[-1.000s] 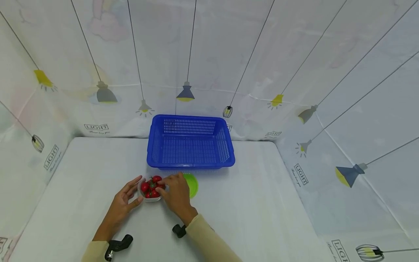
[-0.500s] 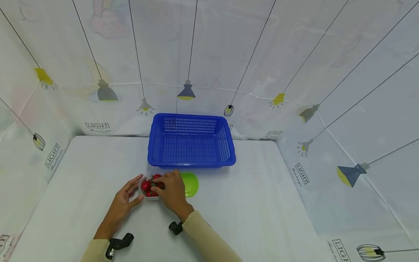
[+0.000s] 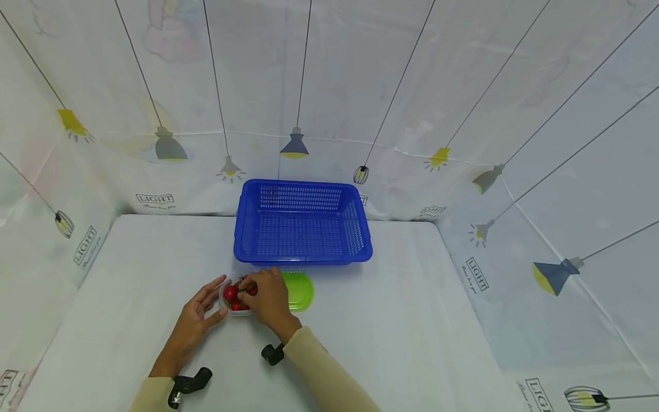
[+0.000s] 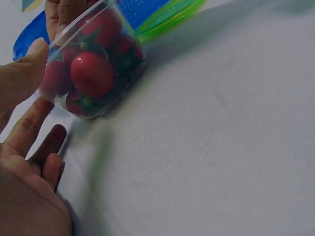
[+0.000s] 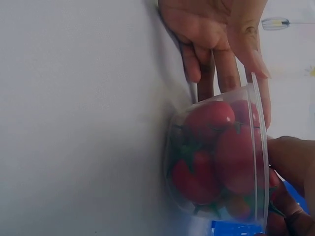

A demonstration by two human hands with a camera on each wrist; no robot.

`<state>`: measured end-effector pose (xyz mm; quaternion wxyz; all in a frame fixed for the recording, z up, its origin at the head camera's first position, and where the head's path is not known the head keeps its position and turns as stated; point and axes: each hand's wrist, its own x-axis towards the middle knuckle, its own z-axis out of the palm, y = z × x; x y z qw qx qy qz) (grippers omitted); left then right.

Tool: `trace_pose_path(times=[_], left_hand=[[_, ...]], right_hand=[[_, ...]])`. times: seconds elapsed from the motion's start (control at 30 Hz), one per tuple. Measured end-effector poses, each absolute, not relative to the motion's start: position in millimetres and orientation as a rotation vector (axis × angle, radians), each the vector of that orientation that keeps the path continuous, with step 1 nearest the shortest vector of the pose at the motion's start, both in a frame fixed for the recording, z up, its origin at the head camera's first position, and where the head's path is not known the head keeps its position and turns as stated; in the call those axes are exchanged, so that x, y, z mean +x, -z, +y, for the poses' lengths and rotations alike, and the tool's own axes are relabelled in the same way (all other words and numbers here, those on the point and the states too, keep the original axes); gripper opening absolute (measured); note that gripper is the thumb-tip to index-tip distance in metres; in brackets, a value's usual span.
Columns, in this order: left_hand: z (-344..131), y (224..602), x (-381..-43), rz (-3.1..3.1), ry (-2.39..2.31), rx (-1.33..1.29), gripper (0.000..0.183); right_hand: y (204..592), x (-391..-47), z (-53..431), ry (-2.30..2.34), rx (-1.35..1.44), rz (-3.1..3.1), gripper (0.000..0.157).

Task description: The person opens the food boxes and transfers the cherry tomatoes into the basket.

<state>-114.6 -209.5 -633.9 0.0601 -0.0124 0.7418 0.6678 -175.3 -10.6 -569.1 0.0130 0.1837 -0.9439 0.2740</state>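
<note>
Red cherry tomatoes [image 3: 230, 292] with green stems fill a small clear plastic container [image 4: 106, 110] on the white table. My left hand [image 3: 193, 320] steadies the container's left side. Its thumb touches the rim, and its fingers lie fairly straight along the wall. From the right, my right hand [image 3: 270, 300] reaches over the rim, thumb and fingers around a tomato at the top of the pile. In the right wrist view its fingertips [image 5: 295, 219] are partly cut off and the container [image 5: 216, 162] stands in front. Beside that hand lies a green lid [image 3: 302, 290], partly covered by it.
A blue perforated plastic basket [image 3: 304, 229] stands behind the container, near the far edge of the white table [image 3: 391, 320]. Printed sheets with lamp drawings [image 3: 334, 86] form walls at the back and sides.
My right hand has shifted a little to the left over the tomatoes, uncovering more of the green lid. My left hand has stayed at the container's side.
</note>
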Motion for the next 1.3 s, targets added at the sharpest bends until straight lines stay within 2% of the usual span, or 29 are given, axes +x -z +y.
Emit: trace_pose_path(times=[0.63,1.0,1.3], left_hand=[[-210,634,-116,2.265,-1.999,-0.026,0.073],[-209,632,-114,2.248,-2.008,-0.03,0.073],[-210,635,-115,2.238,-2.035,-0.011,0.073]], right_hand=[[568,-175,5,-1.24,0.499,-2.798,0.005],[546,-181,20,-1.444,0.594,-2.73,0.007],[526,-198,29,-1.52,0.607,-2.631,0.011]])
